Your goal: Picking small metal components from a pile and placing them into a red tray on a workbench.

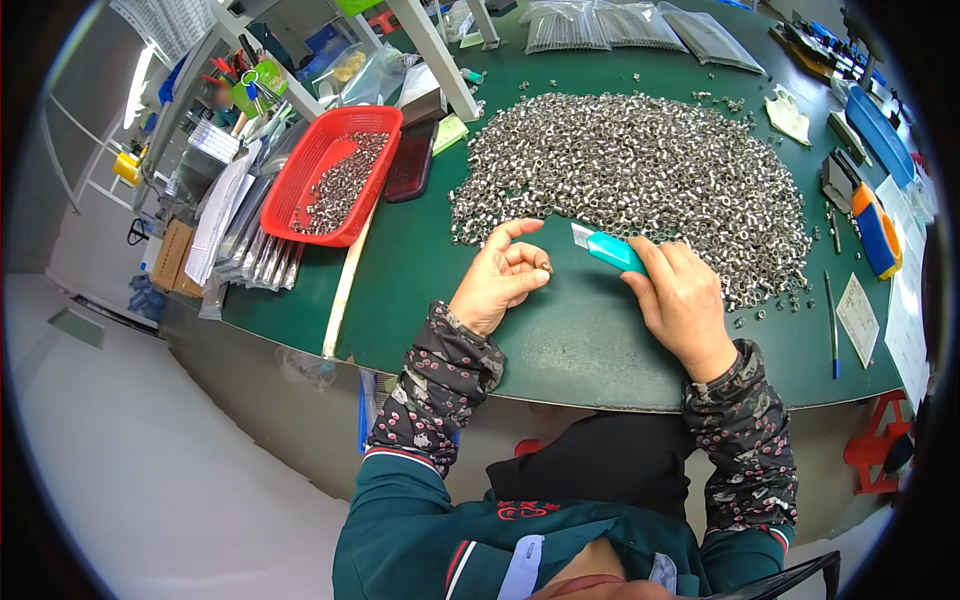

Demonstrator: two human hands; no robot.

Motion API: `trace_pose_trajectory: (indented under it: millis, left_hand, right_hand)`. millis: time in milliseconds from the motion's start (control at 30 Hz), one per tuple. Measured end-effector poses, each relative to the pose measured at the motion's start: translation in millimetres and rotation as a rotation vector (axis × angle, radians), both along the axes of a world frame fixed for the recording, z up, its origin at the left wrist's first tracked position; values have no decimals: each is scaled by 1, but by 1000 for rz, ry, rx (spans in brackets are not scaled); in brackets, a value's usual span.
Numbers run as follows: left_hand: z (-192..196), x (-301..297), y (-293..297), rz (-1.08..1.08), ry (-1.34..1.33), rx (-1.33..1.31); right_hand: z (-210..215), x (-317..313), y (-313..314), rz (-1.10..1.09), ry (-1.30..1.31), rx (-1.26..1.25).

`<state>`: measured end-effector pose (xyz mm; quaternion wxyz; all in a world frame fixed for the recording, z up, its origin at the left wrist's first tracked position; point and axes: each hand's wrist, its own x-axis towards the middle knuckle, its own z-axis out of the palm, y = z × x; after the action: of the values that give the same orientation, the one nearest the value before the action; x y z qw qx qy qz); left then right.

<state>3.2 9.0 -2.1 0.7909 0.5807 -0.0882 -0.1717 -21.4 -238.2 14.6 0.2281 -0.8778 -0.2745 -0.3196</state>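
In my right hand (682, 300) is a teal utility knife (614, 251), its wide blade pointing left toward my other hand. Thumb and fingers of my left hand (496, 280) pinch a small metal ring (545, 267); the index finger is raised and bent. The blade and the ring are a short way apart. Just beyond both hands spreads a big heap of small silvery metal rings (620, 160) on the green table (570, 350). Several loose ones lie at the heap's right front edge.
At the left stands a red plastic basket (275, 195) with more metal rings, beside a dark phone-like case (410, 165) and stacked bagged sheets (255, 240). Clear bags (620, 28) lie at the back. On the right are a yellow-blue tool (876, 232), a pen (832, 325) and a blue tray (880, 130).
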Motion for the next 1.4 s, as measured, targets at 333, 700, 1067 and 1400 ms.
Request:
trace_pose_trajectory:
  millis: [333,700,1067,1400]
  left_hand:
    - [-2,3,-2,13,-13,-15]
    - [12,21,-63,94,-439,983]
    - [1,28,-79,132,-720,1085]
    - [4,5,-25,55,46,47]
  right_hand:
    - [0,7,-11,-75,-11,160]
    - [0,10,-20,-126,-73,129]
    - [-2,11,-22,-108,-62,116]
    - [-4,3,-13,22,64,34]
